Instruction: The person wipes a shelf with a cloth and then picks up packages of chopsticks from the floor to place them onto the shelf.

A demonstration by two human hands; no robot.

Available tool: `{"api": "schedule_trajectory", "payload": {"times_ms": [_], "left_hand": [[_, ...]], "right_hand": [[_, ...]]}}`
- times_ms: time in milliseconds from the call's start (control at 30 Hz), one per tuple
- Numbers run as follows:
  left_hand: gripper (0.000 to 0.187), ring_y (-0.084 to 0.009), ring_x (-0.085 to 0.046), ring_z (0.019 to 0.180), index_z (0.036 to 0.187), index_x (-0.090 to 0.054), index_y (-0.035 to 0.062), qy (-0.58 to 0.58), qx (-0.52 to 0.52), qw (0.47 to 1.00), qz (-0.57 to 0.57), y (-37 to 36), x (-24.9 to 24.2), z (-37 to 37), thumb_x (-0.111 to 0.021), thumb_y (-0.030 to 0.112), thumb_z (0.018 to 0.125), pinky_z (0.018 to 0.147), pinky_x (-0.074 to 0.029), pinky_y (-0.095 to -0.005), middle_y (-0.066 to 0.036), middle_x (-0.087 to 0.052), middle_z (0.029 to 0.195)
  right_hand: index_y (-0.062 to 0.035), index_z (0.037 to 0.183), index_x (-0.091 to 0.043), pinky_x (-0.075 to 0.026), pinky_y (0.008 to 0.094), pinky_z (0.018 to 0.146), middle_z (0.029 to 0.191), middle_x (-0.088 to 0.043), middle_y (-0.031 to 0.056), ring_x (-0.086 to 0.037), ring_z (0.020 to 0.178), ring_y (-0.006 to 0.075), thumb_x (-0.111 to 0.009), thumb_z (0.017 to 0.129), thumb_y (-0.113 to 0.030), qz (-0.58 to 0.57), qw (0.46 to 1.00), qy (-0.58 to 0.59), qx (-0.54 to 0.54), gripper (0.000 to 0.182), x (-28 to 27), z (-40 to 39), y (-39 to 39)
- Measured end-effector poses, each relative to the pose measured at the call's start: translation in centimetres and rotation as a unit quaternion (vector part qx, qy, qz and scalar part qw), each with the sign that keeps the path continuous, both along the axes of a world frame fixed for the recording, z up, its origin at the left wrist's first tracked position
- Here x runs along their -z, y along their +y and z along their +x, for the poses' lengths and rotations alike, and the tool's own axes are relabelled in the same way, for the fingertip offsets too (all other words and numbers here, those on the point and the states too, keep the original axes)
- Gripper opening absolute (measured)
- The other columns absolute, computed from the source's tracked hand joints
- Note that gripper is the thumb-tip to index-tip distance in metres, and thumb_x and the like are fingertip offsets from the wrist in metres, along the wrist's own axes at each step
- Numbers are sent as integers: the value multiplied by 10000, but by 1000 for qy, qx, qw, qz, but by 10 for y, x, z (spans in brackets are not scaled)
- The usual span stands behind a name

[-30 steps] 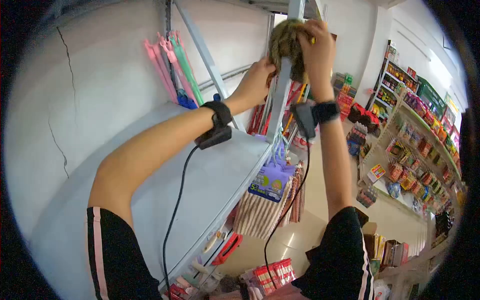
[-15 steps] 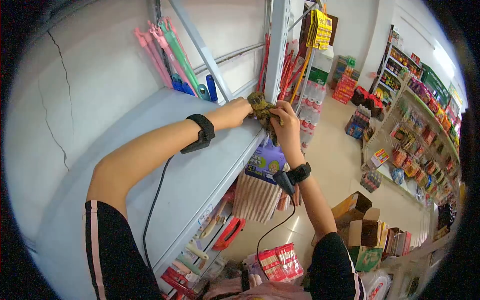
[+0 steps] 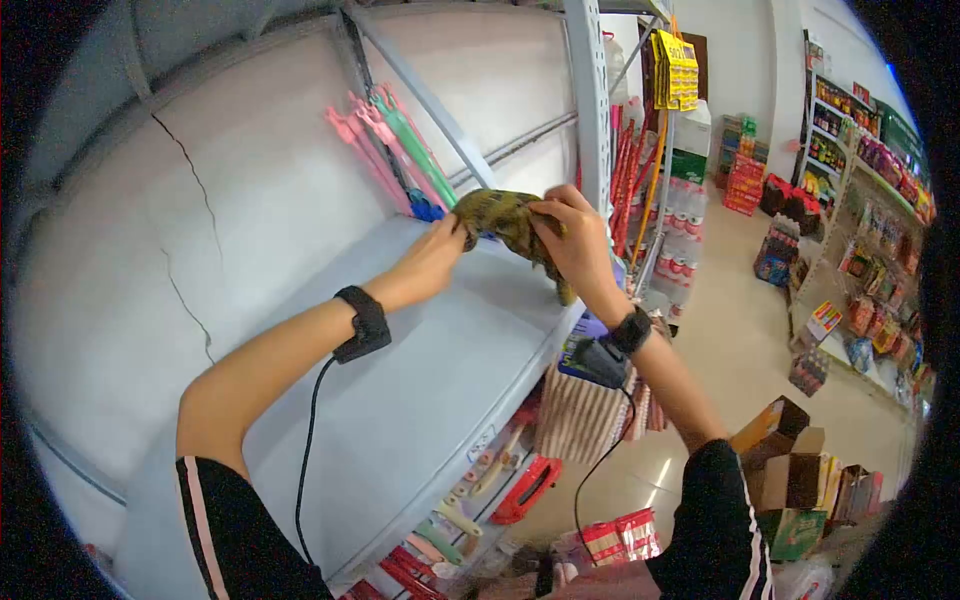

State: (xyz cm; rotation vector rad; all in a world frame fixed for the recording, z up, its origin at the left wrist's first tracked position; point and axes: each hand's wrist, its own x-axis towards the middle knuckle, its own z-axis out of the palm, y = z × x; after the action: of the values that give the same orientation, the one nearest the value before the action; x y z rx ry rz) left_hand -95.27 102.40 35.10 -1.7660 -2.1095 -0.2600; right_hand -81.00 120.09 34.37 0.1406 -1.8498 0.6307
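A dark olive-yellow rag (image 3: 500, 214) is stretched between my two hands above the grey shelf board (image 3: 420, 370). My left hand (image 3: 432, 262) pinches its left end. On the other side, my right hand (image 3: 578, 245) grips the rag between thumb and fingers, and a loose end hangs below that hand toward the board's front edge. Both wrists wear black straps, each with a cable running down from it. The fingertips of my left hand are partly hidden by the cloth.
Pink and green hooked poles (image 3: 405, 150) lean in the back corner by a grey metal upright (image 3: 590, 110). Striped towels (image 3: 585, 415) hang beneath the shelf's front edge. Open cardboard boxes (image 3: 790, 470) stand on the floor at right, with stocked racks (image 3: 870, 270) beyond.
My hands have moved apart, and the bunched rag is now drawn out wider between them. The view has shifted, so the shelf and poles appear farther right.
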Motion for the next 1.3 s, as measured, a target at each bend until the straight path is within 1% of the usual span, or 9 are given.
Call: {"api": "schedule_trajectory", "payload": {"times_ms": [200, 500, 533, 633, 733, 800, 900, 1067, 1300], "left_hand": [[833, -406, -399, 1084, 1292, -197, -99, -25, -124, 991, 35, -54, -30, -13, -580, -159, 555, 905, -390, -388, -248, -355, 1161], [758, -400, -413, 1059, 1345, -146, -24, -1, -189, 970, 150, -54, -112, -57, -424, -172, 655, 912, -371, -396, -254, -359, 1153], [603, -400, -436, 1029, 1287, -295, -15, 40, -150, 969, 190, -50, -118, -70, -405, -124, 704, 894, -376, -399, -252, -420, 1111], [450, -408, -460, 984, 1160, -432, -22, 13, -127, 977, 169, -37, -114, -118, -422, -92, 716, 861, -387, -410, -243, -476, 1058], [369, -350, -525, 969, 1078, -507, -16, 40, -125, 971, 200, -21, -80, -130, -554, -44, 713, 825, -436, -370, -214, -547, 1028], [378, -347, -524, 970, 1082, -502, -14, 4, -117, 975, 189, -11, -65, -129, -559, -43, 710, 828, -432, -372, -210, -547, 1029], [397, -340, -538, 937, 1081, -502, 0, -9, -94, 981, 172, -2, -38, -114, -574, -47, 693, 810, -437, -372, -204, -550, 1014], [362, -357, -552, 890, 1026, -549, 33, -189, -93, 977, 17, 23, -15, -78, -550, -64, 678, 798, -442, -393, -190, -578, 946], [400, -368, -505, 991, 1060, -554, 27, -140, -26, 988, -64, 52, 33, -61, -530, -59, 670, 857, -405, -406, -196, -555, 1020]], "right_hand": [[16, 846, -620, -446, 361, 698, 862, -549, 152, -550, 787, 322, -598, 682, 13, 11, 995, 62, -74, 166, -45, -78, -8], [22, 795, -628, -454, 364, 710, 835, -566, 179, -555, 783, 341, -602, 660, -32, 51, 975, 213, -35, 148, -154, -224, 2], [21, 800, -634, -460, 358, 711, 831, -573, 183, -562, 778, 341, -612, 655, -48, 50, 970, 236, -8, 162, -160, -242, 4], [-16, 716, -636, -460, 402, 714, 778, -587, 195, -562, 780, 361, -632, 642, -111, -85, 984, 153, -45, 120, -147, -287, 11], [-50, 768, -665, -476, 387, 725, 805, -615, 171, -585, 771, 345, -652, 630, -137, -26, 988, 153, -26, 163, -138, -300, 31], [-47, 793, -668, -493, 367, 713, 794, -630, 170, -607, 741, 334, -644, 635, -122, -42, 998, 41, -33, 177, -134, -272, 34], [-36, 786, -663, -498, 361, 686, 766, -630, 180, -616, 714, 328, -648, 642, -130, -27, 999, 28, -22, 173, -90, -262, 63], [-7, 745, -615, -476, 378, 653, 731, -602, 196, -595, 722, 352, -595, 649, -61, -2, 997, -41, 68, 112, -5, -205, 76], [26, 731, -576, -453, 413, 658, 738, -569, 232, -560, 738, 393, -519, 657, 15, -18, 988, -107, 114, 95, 54, -142, 69]]}}
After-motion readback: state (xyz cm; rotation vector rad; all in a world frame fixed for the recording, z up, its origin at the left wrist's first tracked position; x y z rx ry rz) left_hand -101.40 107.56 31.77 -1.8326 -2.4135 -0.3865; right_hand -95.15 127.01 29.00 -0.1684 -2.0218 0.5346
